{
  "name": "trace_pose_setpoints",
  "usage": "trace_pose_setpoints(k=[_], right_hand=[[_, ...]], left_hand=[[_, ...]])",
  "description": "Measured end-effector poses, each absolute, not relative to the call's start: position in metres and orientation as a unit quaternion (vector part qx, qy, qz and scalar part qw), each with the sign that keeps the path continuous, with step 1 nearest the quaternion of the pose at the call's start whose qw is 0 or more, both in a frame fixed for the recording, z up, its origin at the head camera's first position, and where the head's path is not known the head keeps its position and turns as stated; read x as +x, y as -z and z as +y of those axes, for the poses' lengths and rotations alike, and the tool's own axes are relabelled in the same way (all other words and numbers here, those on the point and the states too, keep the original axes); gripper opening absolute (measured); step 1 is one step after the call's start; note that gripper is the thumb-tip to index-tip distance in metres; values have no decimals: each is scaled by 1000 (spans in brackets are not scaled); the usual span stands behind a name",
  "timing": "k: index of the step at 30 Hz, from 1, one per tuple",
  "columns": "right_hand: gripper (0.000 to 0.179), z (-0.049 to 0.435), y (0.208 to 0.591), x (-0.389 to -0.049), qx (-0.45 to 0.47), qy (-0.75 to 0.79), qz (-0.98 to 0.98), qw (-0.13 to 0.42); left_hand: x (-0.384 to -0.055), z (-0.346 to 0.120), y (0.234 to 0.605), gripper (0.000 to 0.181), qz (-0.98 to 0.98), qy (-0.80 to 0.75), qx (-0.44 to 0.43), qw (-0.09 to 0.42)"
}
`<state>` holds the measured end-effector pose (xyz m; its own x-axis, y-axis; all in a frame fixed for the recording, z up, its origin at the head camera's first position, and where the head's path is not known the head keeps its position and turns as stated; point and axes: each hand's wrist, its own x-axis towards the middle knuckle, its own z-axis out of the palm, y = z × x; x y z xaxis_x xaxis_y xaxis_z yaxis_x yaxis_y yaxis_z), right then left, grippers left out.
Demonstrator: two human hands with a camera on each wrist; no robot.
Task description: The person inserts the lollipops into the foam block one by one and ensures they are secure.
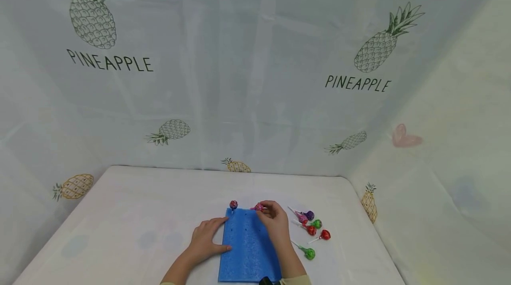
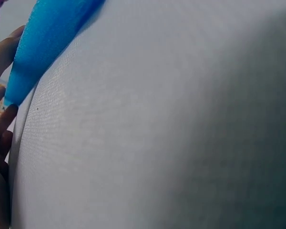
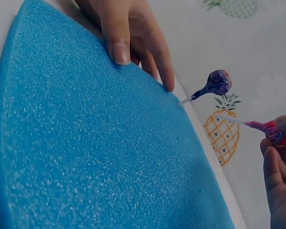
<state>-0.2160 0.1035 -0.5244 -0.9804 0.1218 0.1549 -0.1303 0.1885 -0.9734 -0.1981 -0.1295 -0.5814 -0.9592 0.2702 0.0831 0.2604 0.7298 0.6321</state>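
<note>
A blue foam board [image 1: 249, 251] lies flat on the white table. My left hand [image 1: 204, 239] rests along its left edge, thumb and index finger spread apart and touching the foam. One lollipop with a dark blue and red wrapper [image 3: 218, 83] stands with its stick in the board's far left corner. Near the far edge, my right hand [image 1: 277, 223] pinches a pink-wrapped lollipop [image 3: 276, 135] by its candy head. Its white stick points away from the fingers, and the tip looks apart from the foam in the right wrist view. Small dark holes mark the board's upper part.
Right of the board lie several loose lollipops: a purple one [image 1: 309, 215], a red one [image 1: 325, 235] and a green one [image 1: 309, 254] among them. The table [image 1: 151, 214] extends to the left. A pineapple-print cloth [image 1: 247, 76] hangs behind it.
</note>
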Motion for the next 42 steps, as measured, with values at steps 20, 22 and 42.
trace_pose_setpoints(k=[20,22,42], right_hand=[[24,105,534,-218,-3,-636,-764,106],[25,105,534,-218,1,-634,-766,107],[26,98,532,-221,9,-618,-780,98]], left_hand=[[-195,-129,579,91,931,-338,139,10],[-195,-129,578,91,930,-341,138,12],[-194,-129,574,90,931,-338,138,13]])
